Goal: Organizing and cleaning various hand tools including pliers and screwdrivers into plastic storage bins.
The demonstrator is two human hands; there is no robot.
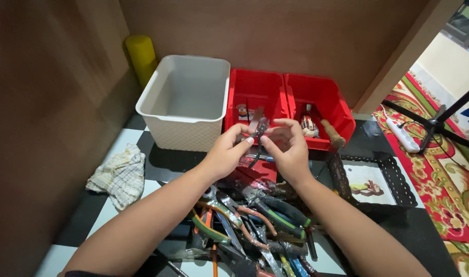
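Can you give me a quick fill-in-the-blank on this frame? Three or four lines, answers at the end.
1. Both hands, left hand and right hand, hold a small pair of ____.
2. The empty tub left of the red bins is ____ in colour.
3. The crumpled cloth lies on the person's ____ side.
4. The upright cylinder in the corner is ____.

Answers: pliers; white; left; yellow

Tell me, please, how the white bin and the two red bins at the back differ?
The white bin is taller and wider than either red bin. The white bin has a textured lower wall, while the red bins have smooth, glossy walls. The white bin looks empty, whereas the left red bin holds small packets and the right red bin holds a wooden-handled tool. All three are open-topped plastic bins standing side by side against the brown wall.
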